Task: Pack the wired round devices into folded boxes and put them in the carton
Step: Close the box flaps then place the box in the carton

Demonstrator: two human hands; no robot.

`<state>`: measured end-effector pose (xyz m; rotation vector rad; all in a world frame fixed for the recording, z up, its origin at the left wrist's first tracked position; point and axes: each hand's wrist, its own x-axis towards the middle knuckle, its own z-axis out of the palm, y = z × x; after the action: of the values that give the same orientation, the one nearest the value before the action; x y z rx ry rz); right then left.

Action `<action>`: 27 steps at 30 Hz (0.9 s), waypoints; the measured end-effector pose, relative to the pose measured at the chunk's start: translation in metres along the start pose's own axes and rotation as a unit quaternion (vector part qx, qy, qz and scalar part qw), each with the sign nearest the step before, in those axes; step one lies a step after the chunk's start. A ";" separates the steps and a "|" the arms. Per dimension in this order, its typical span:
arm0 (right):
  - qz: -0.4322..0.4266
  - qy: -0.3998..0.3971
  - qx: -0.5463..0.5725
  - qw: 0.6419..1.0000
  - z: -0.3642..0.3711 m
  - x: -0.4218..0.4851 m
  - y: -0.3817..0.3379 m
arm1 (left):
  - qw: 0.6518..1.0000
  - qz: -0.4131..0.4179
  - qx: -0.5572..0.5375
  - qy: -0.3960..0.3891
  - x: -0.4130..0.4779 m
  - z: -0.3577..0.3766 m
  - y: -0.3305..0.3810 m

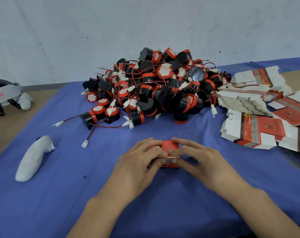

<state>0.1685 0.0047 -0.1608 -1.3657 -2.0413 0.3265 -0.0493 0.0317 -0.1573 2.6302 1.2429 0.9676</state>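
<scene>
The blue cloth [60,194] bears a big pile [154,86] of wired devices. Flat blanks [257,107] lie just right of the pile. On the near side of the pile, the left hand [139,162] and right hand [197,158] both grip one red box [169,146], pressing on its top. This looks like the closing step. Next the flap needs tucking in fully, then the box goes to the carton, which is out of view.
</scene>
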 end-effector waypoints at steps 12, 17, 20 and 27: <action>0.013 -0.019 0.039 0.999 0.005 -0.002 0.004 | 1.000 0.006 0.016 0.005 -0.003 0.006 0.003; 0.044 -0.028 0.076 0.996 0.009 -0.001 0.013 | 0.999 0.003 0.004 -0.047 -0.004 0.009 0.002; 0.048 -0.029 0.081 0.995 0.010 0.001 0.014 | 0.999 0.012 0.020 -0.041 0.001 0.009 0.006; 0.053 -0.025 0.096 0.994 0.011 0.001 0.016 | 0.998 0.047 0.027 0.022 0.003 0.015 0.007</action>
<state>0.1728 0.0140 -0.1774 -1.3614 -1.9250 0.5930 -0.0344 0.0320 -0.1653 2.7447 1.1808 1.0264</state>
